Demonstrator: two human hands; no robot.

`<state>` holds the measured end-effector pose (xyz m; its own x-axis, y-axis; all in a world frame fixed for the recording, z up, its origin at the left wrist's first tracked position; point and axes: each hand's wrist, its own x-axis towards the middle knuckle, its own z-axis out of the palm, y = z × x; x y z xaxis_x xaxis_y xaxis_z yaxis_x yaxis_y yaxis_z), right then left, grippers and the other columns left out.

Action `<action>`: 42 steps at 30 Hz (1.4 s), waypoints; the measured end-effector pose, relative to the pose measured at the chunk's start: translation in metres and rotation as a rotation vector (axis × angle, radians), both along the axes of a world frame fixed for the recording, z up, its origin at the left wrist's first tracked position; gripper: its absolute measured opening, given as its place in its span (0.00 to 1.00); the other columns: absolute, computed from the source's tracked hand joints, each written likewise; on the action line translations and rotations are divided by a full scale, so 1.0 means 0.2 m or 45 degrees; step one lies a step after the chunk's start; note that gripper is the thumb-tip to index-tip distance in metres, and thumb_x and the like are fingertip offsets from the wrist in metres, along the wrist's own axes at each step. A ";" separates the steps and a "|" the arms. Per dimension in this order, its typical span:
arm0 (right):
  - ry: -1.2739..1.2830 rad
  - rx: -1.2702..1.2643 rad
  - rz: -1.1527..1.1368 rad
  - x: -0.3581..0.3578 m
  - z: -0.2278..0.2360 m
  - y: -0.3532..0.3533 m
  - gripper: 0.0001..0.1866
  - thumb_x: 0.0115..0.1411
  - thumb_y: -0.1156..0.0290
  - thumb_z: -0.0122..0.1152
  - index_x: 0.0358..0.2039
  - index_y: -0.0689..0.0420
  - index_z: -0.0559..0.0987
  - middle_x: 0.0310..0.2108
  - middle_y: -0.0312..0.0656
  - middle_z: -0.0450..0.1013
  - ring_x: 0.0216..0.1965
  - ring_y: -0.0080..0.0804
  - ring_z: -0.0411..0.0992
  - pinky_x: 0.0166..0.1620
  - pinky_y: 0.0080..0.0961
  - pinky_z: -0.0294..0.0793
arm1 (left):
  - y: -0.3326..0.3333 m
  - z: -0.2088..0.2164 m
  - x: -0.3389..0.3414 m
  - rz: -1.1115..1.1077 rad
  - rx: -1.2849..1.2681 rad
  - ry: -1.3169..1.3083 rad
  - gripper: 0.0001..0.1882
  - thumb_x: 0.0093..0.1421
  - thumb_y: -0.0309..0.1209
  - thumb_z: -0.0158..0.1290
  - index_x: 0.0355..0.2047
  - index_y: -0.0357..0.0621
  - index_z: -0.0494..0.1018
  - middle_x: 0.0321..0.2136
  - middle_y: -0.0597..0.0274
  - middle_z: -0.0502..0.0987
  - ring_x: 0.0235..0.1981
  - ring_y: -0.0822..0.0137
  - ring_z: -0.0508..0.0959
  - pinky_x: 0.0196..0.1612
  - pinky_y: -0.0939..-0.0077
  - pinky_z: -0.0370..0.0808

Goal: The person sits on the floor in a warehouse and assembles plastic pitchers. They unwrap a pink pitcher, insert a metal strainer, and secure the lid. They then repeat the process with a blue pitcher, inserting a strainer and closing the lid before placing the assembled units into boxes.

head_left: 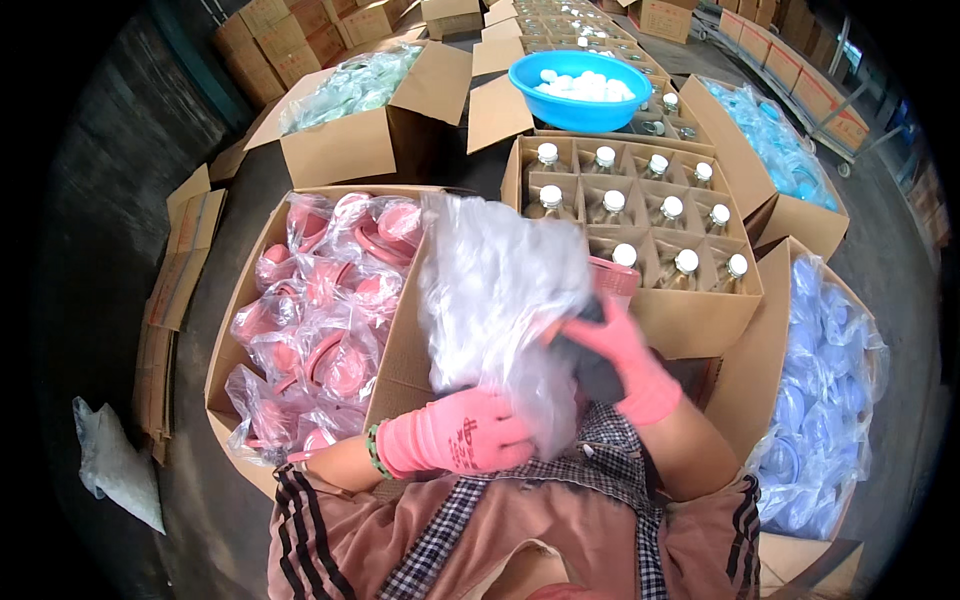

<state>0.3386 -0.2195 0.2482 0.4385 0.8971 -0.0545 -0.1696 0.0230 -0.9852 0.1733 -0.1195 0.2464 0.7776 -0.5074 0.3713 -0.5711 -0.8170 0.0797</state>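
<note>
Left grip, half-curled, touches clear plastic.

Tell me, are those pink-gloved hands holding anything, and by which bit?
The left hand holds clear plastic near its lower end. The right hand, by something dark, is too blurred to tell.

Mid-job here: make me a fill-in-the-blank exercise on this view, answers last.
At the crumpled plastic, the left hand and right hand are gloved in ____.
The round basin is coloured ____.
Bottles in the divided carton have ____ caps.
The wrapped pink items lie on the person's ____ side.

Missing words: pink; blue; white; left
</note>
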 end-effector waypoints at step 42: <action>0.449 0.329 -0.153 0.24 -0.13 -0.15 0.19 0.48 0.74 0.57 0.42 0.61 0.66 0.35 0.39 0.67 0.36 0.29 0.68 0.35 0.22 0.71 | 0.13 0.07 0.23 0.578 -1.817 0.241 0.23 0.42 0.18 0.53 0.41 0.38 0.60 0.37 0.67 0.64 0.37 0.78 0.64 0.39 0.84 0.65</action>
